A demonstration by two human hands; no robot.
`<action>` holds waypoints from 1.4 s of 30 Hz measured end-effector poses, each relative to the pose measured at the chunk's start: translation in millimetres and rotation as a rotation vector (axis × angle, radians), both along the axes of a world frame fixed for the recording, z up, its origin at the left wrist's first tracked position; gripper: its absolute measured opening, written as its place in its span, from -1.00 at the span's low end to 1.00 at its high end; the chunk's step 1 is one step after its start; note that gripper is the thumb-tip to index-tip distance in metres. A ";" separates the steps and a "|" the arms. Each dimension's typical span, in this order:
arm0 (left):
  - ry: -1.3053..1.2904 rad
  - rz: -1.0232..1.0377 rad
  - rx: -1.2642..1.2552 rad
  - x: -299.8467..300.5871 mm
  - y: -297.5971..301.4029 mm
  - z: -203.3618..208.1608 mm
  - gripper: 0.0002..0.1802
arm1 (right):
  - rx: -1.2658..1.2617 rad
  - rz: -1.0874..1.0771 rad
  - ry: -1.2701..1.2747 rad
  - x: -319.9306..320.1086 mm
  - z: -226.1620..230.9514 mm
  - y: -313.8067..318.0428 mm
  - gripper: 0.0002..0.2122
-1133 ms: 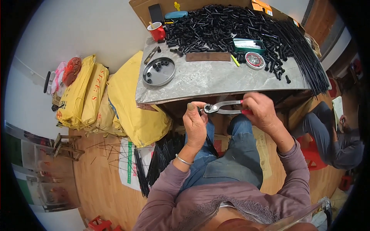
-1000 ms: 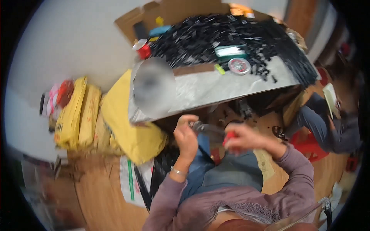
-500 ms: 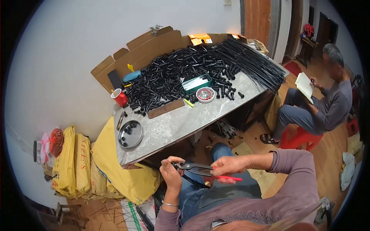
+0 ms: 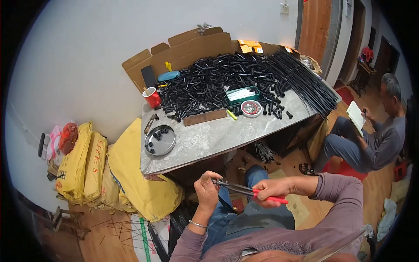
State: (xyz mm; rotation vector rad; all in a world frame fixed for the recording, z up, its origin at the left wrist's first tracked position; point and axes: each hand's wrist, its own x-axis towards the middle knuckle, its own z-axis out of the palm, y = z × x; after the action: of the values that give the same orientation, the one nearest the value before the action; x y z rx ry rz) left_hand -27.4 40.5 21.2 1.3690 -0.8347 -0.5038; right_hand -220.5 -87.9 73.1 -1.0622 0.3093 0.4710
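My right hand [image 4: 271, 191] is wrapped round the red handles of a pair of pliers [image 4: 239, 188], above my lap. The handles are close together, and the metal jaws point left toward my other hand. My left hand [image 4: 207, 188] is closed in a pinch right at the jaws. A small dark piece seems to be between its fingertips, too hidden to name. Beneath this hand a thin black strip [image 4: 225, 203] slants down over my jeans; I cannot tell whether my fingers hold it.
A grey table [image 4: 205, 142] carries a heap of black bolt-like parts [image 4: 200, 83], long black rods [image 4: 301, 81], a round metal tray [image 4: 173, 147], a green box [image 4: 257, 97] and a red cup [image 4: 152, 98]. Yellow sacks [image 4: 94, 168] stand left. A person [image 4: 379, 139] sits writing at right.
The plier handles have come together; they stood apart before. Both hands remain at the pliers. The room has shifted to the right in the picture as the head view turned.
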 end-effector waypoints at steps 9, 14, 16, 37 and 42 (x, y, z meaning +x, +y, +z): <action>0.015 0.036 -0.050 10.3 -13.5 -3.4 -0.31 | -0.803 -0.032 -0.225 20.1 22.2 -24.1 -0.79; -0.032 -0.033 -0.055 10.0 -11.3 -1.2 -0.21 | 0.148 0.031 -0.037 7.5 -19.3 -21.4 -0.77; -0.009 -0.037 -0.016 8.0 -11.1 -3.8 -0.20 | 0.124 0.189 0.032 9.0 -19.8 -35.6 -0.73; 0.296 -0.154 0.027 14.3 -11.9 -1.8 -0.15 | -0.214 0.086 0.069 26.2 1.6 -10.8 -0.61; 0.331 -0.186 0.025 15.6 -12.0 -3.2 -0.14 | -0.186 0.057 0.040 25.8 -4.4 -7.4 -0.61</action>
State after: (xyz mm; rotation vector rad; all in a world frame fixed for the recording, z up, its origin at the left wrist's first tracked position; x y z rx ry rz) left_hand -11.7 28.5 18.0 1.1931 -0.6866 -0.8622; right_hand -194.7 -95.2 68.7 -1.2463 0.3647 0.5227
